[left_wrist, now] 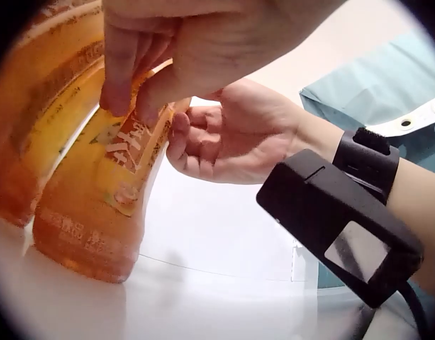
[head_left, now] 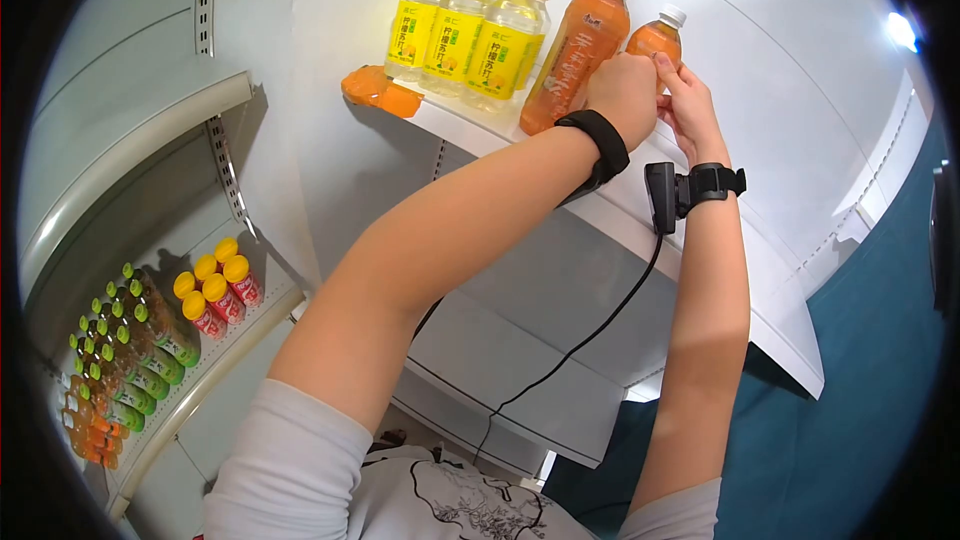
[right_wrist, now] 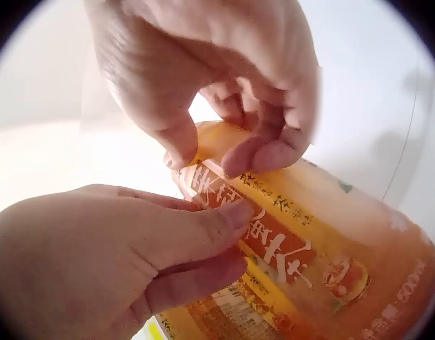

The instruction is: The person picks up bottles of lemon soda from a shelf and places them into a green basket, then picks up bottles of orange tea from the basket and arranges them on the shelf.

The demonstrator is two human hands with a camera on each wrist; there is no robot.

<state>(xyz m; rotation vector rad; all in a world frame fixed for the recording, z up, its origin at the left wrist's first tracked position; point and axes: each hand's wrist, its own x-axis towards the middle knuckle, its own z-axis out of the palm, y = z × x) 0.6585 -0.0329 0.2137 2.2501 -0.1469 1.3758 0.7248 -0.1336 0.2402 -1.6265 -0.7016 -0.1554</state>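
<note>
Nearest the camera, a white printed shirt (head_left: 440, 500) gives way to two bare arms reaching up, a black band (head_left: 600, 140) on the left wrist and a black wrist camera (head_left: 665, 195) on the right, with a cable (head_left: 570, 350) hanging from it. Both hands meet on the small orange bottle (head_left: 657, 40), which stands upright on the white shelf (head_left: 780, 280). The left hand (head_left: 625, 90) has its fingers curled against the bottle's side, the fingertips pinching at the label. The right hand (head_left: 688, 110) grips it from the other side, thumb and fingers curled round the upper part. Just beside it on the left stands a tall orange bottle (head_left: 580, 50), seemingly touching it. Further along the shelf is a cluster of yellow bottles (head_left: 460, 35), then an orange packet (head_left: 380, 90) lying at the shelf's end. Far below on the left, a lower shelf carries green-capped bottles (head_left: 130, 340) and yellow-capped red bottles (head_left: 220, 290).
</note>
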